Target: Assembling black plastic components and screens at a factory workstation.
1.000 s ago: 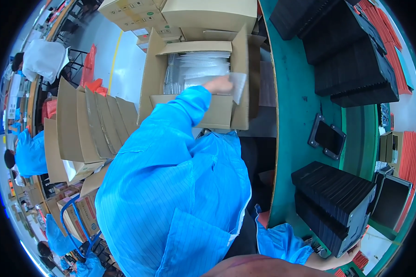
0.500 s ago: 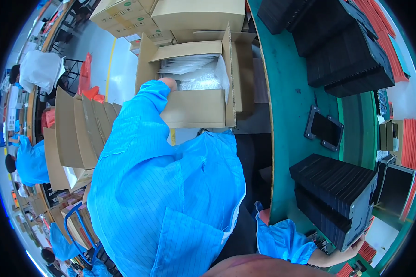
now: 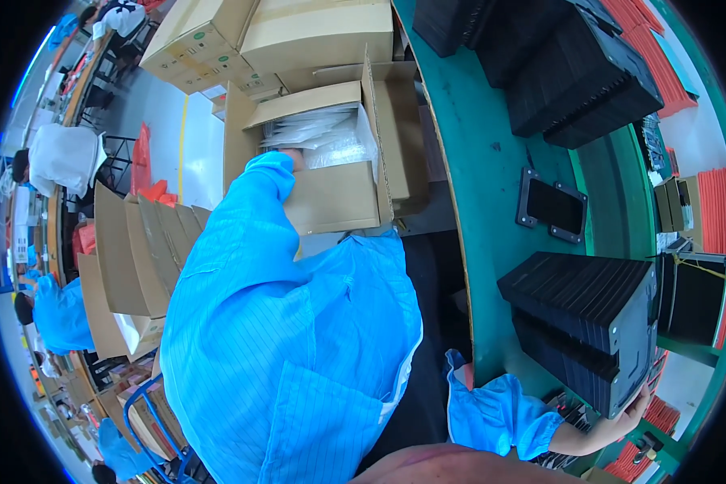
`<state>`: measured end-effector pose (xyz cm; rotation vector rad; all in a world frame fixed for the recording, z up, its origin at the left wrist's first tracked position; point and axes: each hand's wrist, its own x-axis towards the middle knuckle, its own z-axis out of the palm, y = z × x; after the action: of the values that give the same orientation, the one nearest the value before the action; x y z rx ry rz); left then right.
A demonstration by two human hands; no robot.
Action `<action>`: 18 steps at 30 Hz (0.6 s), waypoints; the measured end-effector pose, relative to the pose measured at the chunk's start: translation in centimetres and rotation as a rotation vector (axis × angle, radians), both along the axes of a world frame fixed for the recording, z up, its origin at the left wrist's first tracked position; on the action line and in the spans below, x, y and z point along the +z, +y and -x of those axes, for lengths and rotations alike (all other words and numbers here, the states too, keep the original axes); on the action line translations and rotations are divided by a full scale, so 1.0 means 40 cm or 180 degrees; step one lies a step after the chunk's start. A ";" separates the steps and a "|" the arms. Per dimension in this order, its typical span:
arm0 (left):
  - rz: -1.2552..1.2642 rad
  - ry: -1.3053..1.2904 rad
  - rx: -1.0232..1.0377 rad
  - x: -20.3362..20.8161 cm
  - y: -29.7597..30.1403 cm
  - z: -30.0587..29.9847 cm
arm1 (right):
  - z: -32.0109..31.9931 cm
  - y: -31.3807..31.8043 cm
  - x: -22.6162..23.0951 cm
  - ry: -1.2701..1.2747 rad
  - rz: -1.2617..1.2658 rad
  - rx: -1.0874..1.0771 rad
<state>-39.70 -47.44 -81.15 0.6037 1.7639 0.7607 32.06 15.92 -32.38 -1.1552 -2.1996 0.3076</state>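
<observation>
My left hand [image 3: 296, 159] reaches over the near flap of an open cardboard carton [image 3: 331, 198]. Its fingers are hidden inside, so what they touch cannot be seen. Clear plastic bubble bags [image 3: 315, 127] lie in the carton near that hand. At the lower right, my right hand [image 3: 631, 411] grips the end of a row of black flat panels [image 3: 577, 310] standing on the green bench, its fingers curled along the end panel and its thumb hidden. One dark plate with a lighter frame and corner holes [image 3: 552, 205] lies flat on the bench beyond that row.
More black panels [image 3: 573, 73] stand at the bench's far end. Closed cartons [image 3: 315, 36] are stacked behind the open one. Opened cartons [image 3: 129, 250] and a blue trolley handle [image 3: 141, 403] are at the left. The green bench [image 3: 480, 185] runs along my right. Other people sit further left.
The whole view has shifted slightly, with the carton now further left and a little lower. Both hands stay where they were, at the carton and at the row's end.
</observation>
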 end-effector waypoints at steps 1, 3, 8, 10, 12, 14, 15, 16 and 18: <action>0.0015 0.0027 0.0023 0.013 -0.010 -0.009 | 0.006 0.005 -0.006 0.0039 -0.0064 -0.0006; 0.1449 0.1382 0.0091 0.112 0.241 -0.107 | 0.007 -0.069 0.008 -0.0024 -0.0275 -0.0322; 0.1188 0.2584 0.1954 0.271 0.188 -0.152 | -0.018 -0.044 0.007 0.0197 0.0111 -0.0362; 0.1219 0.2792 0.2516 0.285 0.196 -0.136 | -0.005 -0.046 0.015 0.0196 0.0093 -0.0340; 0.1215 0.3046 0.3043 0.293 0.206 -0.093 | -0.015 -0.052 0.013 0.0237 0.0099 -0.0372; 0.0472 0.3717 0.3502 0.220 0.160 -0.057 | 0.002 -0.051 0.026 0.0169 0.0144 -0.0252; 0.0071 0.4050 0.3648 0.215 0.166 -0.043 | 0.005 -0.056 0.028 0.0128 0.0193 -0.0252; 0.0068 0.4047 0.3613 0.207 0.165 -0.038 | 0.010 -0.060 0.029 0.0119 0.0206 -0.0281; 0.0799 0.3279 0.3645 0.192 0.157 -0.050 | 0.007 -0.062 0.015 0.0303 0.0239 -0.0183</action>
<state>-37.70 -41.16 -73.45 -0.3838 3.1617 1.0123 31.78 13.42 -31.78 -1.2165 -2.0841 0.4153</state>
